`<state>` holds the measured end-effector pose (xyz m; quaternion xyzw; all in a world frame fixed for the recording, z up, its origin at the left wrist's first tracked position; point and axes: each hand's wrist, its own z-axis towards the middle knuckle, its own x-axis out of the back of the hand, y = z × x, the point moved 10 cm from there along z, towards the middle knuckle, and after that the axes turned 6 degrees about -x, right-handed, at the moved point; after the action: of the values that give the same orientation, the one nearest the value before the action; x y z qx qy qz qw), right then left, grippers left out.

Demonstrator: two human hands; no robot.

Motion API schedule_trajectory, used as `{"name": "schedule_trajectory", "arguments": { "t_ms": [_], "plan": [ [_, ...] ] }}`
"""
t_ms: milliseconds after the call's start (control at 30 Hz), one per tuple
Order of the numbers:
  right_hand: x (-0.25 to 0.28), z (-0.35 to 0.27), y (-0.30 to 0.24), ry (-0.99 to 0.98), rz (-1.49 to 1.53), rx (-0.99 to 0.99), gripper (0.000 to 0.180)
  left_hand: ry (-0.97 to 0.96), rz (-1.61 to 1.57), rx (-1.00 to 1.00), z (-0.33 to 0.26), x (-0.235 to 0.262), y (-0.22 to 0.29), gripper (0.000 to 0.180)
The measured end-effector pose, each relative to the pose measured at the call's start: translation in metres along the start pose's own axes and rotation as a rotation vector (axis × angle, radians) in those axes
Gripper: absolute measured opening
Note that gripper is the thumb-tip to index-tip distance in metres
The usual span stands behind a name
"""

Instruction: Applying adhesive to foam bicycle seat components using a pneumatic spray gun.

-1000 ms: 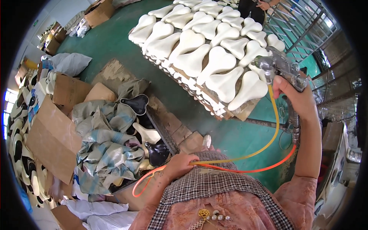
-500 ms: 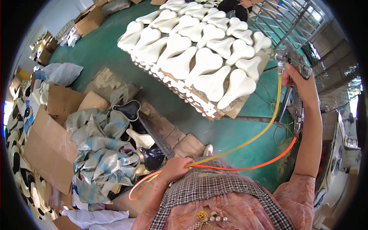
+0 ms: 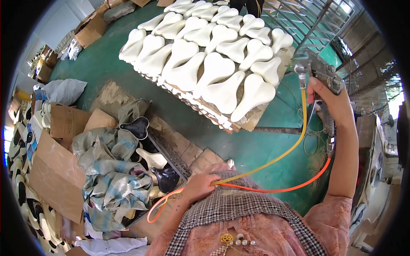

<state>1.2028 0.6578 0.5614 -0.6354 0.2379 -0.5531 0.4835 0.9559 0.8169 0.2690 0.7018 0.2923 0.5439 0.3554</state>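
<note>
My right hand (image 3: 328, 94) is wrapped round the handle of a metal spray gun (image 3: 318, 70), raised at the right of the white bicycle saddles. A yellow hose (image 3: 294, 147) runs from the gun's front fitting, and an orange hose (image 3: 294, 184) from the bottom of its handle. Both sweep down to my left hand (image 3: 200, 186), which is closed round them at my waist, in front of the checked apron. Rows of white saddles (image 3: 218, 68) lie close together on a stacked board left of the gun, noses pointing various ways. Whether spray leaves the gun cannot be seen.
A wrinkled grey-blue woven sheet (image 3: 115, 170) lies at left, beside black saddles (image 3: 165, 178) and an open cardboard box (image 3: 57, 177). Metal racks (image 3: 305, 21) stand behind at right. A person in dark clothing (image 3: 250, 6) is partly visible beyond the stack.
The saddle stack now appears further left and higher as my view has shifted. The spray gun has moved slightly left in the picture. Both hands keep their hold.
</note>
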Motion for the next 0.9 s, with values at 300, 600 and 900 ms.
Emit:
{"name": "schedule_trajectory", "arguments": {
  "t_ms": [300,600,900],
  "plan": [
    [-0.043,-0.058,-0.016,-0.265,-0.004,0.038,0.018,-0.081,0.007,0.017,-0.021,-0.009,0.005,0.026],
    [-0.029,-0.070,-0.019,-0.062,-0.106,0.053,0.017,-0.061,0.021,-0.018,-0.046,-0.010,0.002,0.026],
    [-0.011,-0.073,-0.010,-0.069,-0.070,0.076,0.021,-0.108,0.025,-0.009,-0.042,-0.012,0.000,0.030]
  ]
}}
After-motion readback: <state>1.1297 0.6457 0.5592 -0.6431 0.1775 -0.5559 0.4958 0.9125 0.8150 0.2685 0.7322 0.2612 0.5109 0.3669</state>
